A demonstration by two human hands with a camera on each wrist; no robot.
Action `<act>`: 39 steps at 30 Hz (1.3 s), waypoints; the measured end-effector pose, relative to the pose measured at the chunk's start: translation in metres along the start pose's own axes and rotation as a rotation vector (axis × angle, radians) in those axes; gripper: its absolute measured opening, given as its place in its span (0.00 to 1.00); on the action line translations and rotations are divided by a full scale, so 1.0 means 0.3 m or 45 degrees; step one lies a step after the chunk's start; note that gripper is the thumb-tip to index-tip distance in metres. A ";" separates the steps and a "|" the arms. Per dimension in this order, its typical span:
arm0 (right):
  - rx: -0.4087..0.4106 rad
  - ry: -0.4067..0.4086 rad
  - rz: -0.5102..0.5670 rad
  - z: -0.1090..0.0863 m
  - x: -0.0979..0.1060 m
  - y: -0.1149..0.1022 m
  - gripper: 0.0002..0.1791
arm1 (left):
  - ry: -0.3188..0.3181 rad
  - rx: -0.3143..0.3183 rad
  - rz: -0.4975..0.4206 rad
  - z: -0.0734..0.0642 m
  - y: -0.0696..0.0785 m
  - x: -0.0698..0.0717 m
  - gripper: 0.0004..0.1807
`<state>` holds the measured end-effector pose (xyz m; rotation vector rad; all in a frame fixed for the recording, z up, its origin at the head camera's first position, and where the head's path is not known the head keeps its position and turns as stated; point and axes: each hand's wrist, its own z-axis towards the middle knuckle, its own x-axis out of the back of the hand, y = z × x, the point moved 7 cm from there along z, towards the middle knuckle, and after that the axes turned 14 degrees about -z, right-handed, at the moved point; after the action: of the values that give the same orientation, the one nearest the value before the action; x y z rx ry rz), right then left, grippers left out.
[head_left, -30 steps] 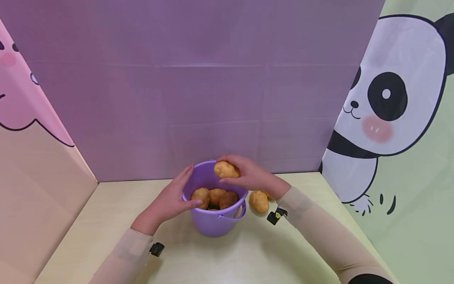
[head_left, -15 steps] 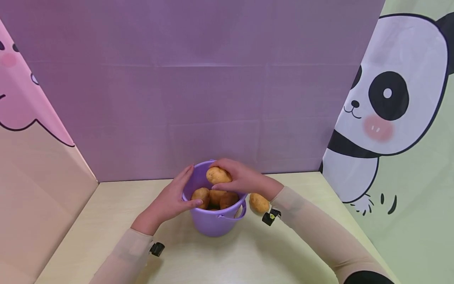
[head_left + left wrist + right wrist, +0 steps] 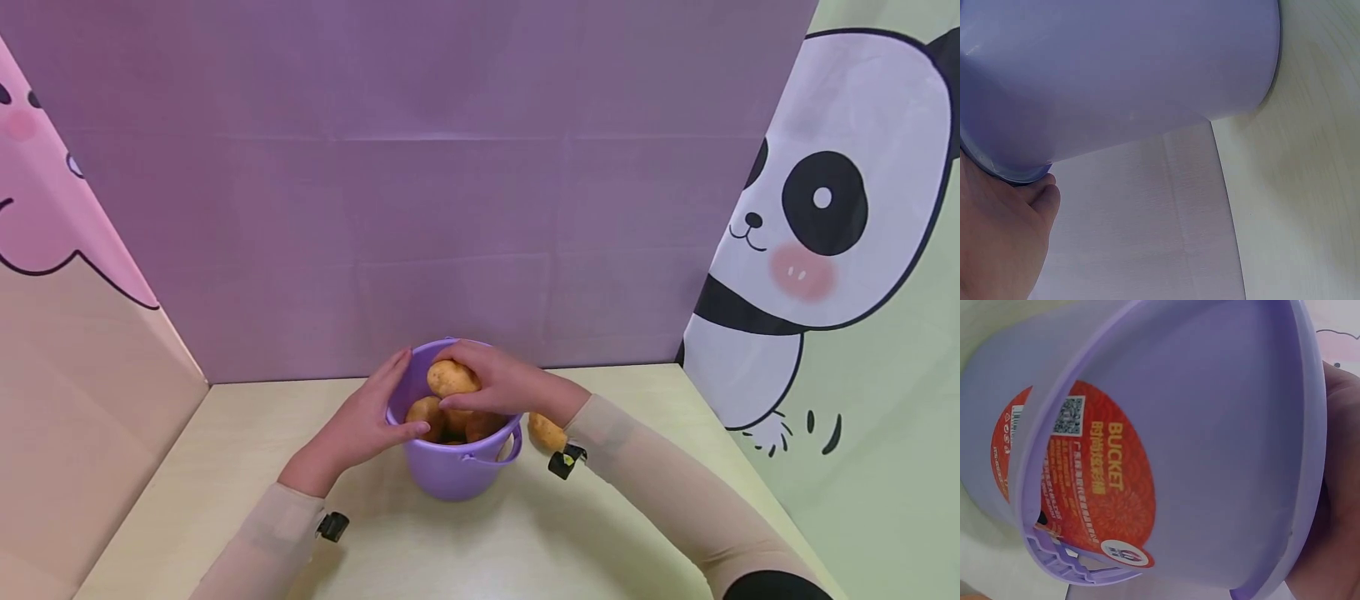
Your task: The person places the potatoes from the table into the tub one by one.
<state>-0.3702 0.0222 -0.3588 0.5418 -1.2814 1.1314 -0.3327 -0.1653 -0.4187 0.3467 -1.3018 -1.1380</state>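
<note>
Potato [image 3: 453, 378] in the head view, gripped by fingers of the right hand [image 3: 495, 379], has been lowered leftward, apparently nearing potatoes [image 3: 424, 412] inside the bucket [image 3: 448, 475], held by fingers of the left hand [image 3: 360, 427]. Left wrist: bucket's side is shown. Right wrist: red label [image 3: 1129, 506] is shown.

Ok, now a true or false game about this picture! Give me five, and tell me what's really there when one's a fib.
1. The right hand is holding a potato. True.

2. The bucket is green. False: it's purple.

3. The left hand is touching the bucket's rim. True.

4. The bucket is lying on its side. False: it's standing upright on the table.

5. Every potato is in the bucket or in a hand. False: another potato lies on the table beside the bucket.
</note>
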 end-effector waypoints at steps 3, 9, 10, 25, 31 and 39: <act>0.012 -0.002 -0.004 0.006 0.002 -0.005 0.30 | -0.002 0.003 0.003 0.000 -0.002 0.001 0.61; 0.041 0.020 -0.012 0.015 0.003 -0.019 0.29 | -0.010 0.000 -0.001 0.000 -0.005 0.001 0.62; 0.043 0.022 -0.017 0.017 0.001 -0.019 0.28 | -0.010 0.001 -0.002 -0.001 -0.006 0.001 0.62; 0.057 -0.014 -0.019 0.025 -0.017 -0.040 0.26 | -0.017 0.024 -0.012 -0.005 0.007 0.006 0.62; 0.065 -0.018 -0.031 0.022 -0.022 -0.044 0.26 | -0.009 0.016 -0.004 -0.002 0.007 0.005 0.62; 0.042 -0.040 -0.039 0.029 -0.032 -0.032 0.27 | -0.008 0.003 -0.008 -0.001 0.002 0.005 0.61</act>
<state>-0.3647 0.0075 -0.3630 0.6041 -1.2790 1.1244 -0.3324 -0.1662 -0.4175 0.3493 -1.3086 -1.1440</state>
